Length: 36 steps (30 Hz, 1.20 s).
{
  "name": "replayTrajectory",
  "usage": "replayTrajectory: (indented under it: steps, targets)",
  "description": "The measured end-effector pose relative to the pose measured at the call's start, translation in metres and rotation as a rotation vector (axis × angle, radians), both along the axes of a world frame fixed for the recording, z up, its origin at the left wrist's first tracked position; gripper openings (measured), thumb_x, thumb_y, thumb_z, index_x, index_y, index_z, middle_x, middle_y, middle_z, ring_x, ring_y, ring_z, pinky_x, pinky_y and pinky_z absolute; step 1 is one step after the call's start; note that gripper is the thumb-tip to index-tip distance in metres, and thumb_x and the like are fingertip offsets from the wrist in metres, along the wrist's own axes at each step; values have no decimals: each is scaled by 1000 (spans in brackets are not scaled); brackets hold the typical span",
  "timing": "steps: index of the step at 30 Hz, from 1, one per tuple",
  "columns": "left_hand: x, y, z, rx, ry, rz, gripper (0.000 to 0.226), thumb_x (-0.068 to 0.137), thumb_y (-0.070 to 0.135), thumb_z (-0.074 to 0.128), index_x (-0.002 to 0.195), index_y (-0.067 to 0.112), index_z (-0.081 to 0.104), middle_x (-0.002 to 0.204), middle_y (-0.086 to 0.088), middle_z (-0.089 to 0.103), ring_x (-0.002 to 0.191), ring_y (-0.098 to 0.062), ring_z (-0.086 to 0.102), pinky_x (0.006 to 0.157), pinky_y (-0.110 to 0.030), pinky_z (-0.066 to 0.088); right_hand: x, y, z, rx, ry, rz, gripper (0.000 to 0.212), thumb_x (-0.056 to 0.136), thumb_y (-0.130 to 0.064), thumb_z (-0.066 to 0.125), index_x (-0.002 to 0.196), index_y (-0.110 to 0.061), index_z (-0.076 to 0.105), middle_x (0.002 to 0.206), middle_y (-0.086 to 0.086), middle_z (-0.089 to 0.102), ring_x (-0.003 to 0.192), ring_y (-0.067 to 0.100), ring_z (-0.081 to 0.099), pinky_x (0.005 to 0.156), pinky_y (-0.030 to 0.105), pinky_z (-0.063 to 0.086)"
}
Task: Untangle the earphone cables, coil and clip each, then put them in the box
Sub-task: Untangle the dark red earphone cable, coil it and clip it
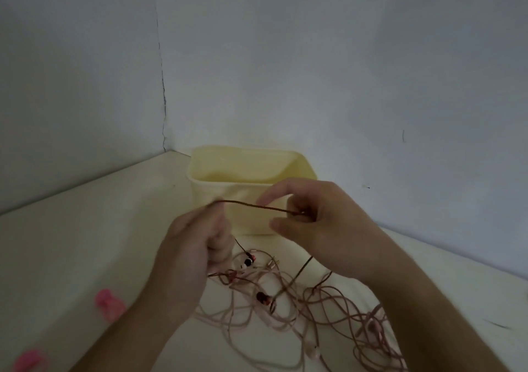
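Observation:
A dark brown earphone cable (251, 206) stretches between my two hands, in front of the pale yellow box (217, 188). My left hand (188, 246) grips one end with curled fingers; an earbud (248, 260) dangles just below it. My right hand (311, 223) pinches the other end, index finger and thumb extended. Beneath both hands lies a tangle of pink earphone cables (300, 311) on the table, with another earbud (263, 298) among them.
Two pink clips lie on the cream table at the left, one (110, 304) nearer the middle, the other (28, 360) at the bottom edge. Grey walls meet in a corner behind the box. The box stands open at the top.

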State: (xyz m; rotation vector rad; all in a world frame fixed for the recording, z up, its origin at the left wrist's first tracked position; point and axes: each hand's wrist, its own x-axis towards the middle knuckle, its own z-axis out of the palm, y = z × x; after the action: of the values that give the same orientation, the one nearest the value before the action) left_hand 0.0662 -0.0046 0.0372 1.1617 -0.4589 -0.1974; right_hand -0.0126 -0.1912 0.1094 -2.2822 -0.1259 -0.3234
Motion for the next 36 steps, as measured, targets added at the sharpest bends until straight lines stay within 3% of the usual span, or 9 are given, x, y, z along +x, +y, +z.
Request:
replayTrajectory:
  steps: [3, 7, 12, 17, 21, 24, 28, 32, 36]
  targets:
    - [13, 11, 5, -169, 162, 157, 46, 108, 23, 43, 70, 22, 16, 56, 5, 13, 54, -12, 5, 47, -26, 7, 2, -13, 3, -24, -119, -263, 31, 93, -1, 65, 92, -31, 75, 54, -12, 45, 45, 5, 41, 44, 24, 44]
    - [20, 17, -1, -178, 208, 305, 47, 108, 21, 43, 68, 23, 17, 52, 7, 16, 48, -12, 8, 45, -24, 9, 2, -28, 5, 558, -115, -354, 15, 100, -14, 68, 86, -10, 74, 53, -1, 35, 45, 16, 28, 51, 31, 28]
    - [24, 17, -5, -136, 275, 403, 47, 106, 20, 43, 63, 24, 25, 49, 9, 19, 42, -10, 13, 40, -18, 13, 0, -35, 6, 486, -105, -440, 48, 104, -39, 64, 69, -7, 73, 51, 6, 41, 50, 22, 41, 62, 40, 49]
    - [27, 12, -7, 101, 253, 424, 33, 97, 11, 52, 67, 17, 42, 54, 5, 36, 48, -14, 29, 46, -25, 25, 0, -39, 5, 736, 95, -153, 16, 86, -18, 67, 85, -2, 66, 66, 3, 22, 57, 20, 21, 48, 33, 25]
    - [15, 2, -8, 384, 46, 532, 15, 95, 14, 66, 108, 21, 66, 96, 8, 69, 88, -14, 65, 75, -27, 45, 6, -29, 0, 944, 260, 156, 48, 65, -6, 44, 109, 2, 62, 76, 7, 39, 63, 19, 32, 58, 35, 19]
    - [6, -1, -7, 539, -204, 657, 46, 85, 8, 70, 124, 28, 56, 123, 13, 55, 113, -8, 54, 97, -26, 40, 9, -21, -8, 860, 278, 234, 56, 66, 6, 44, 118, 11, 64, 89, 17, 57, 70, 21, 48, 59, 32, 34]
    - [-1, 1, -7, 477, -498, 583, 29, 84, 10, 65, 105, 30, 63, 110, 17, 62, 106, -7, 60, 88, -20, 46, 9, -11, -14, 719, 288, 267, 41, 94, 16, 43, 132, 10, 59, 110, 27, 71, 87, 26, 69, 73, 29, 57]
    - [-8, -3, -7, 376, -461, 299, 8, 89, 25, 65, 92, 29, 72, 90, 5, 73, 90, -20, 70, 78, -24, 53, 4, -1, -14, 596, 319, 229, 30, 107, 15, 37, 132, 4, 50, 116, 29, 73, 103, 47, 75, 90, 43, 64]
    - [-6, -4, -6, 325, -413, 212, 10, 92, 22, 72, 86, 27, 78, 83, 1, 75, 83, -18, 74, 74, -28, 55, 4, 9, -14, 511, 387, 162, 19, 107, 8, 49, 124, 1, 44, 97, 19, 74, 97, 48, 77, 82, 40, 66]
